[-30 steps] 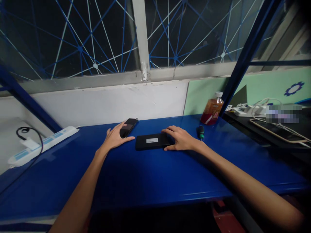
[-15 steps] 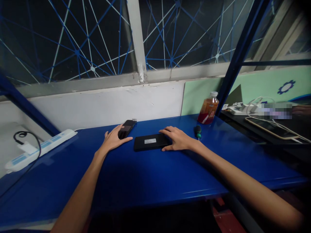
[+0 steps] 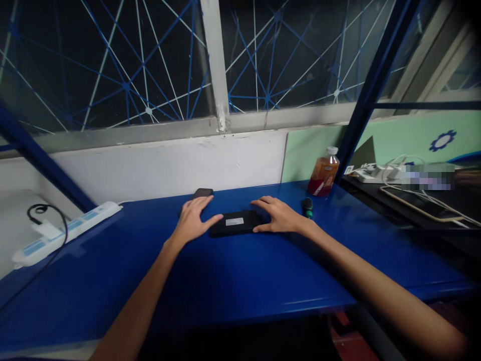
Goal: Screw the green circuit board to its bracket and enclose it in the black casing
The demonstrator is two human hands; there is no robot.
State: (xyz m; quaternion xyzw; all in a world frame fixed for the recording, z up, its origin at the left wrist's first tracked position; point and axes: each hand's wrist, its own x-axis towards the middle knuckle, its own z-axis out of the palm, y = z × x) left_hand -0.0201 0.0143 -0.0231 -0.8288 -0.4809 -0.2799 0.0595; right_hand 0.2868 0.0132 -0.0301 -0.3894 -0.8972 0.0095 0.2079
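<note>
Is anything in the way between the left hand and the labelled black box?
Nothing visible: the left hand has its thumb at the left end of the black box. The phone lies farther back, partly hidden.

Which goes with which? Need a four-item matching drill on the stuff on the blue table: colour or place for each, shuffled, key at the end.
1. bottle
2. black slab with a pale label
3. power strip
4. screwdriver

A. between the left hand and the right hand
B. black and green
C. white and light blue
D. orange and red, under a white cap

Pairs: 1-D, 2-A, 3-C, 4-B
</note>
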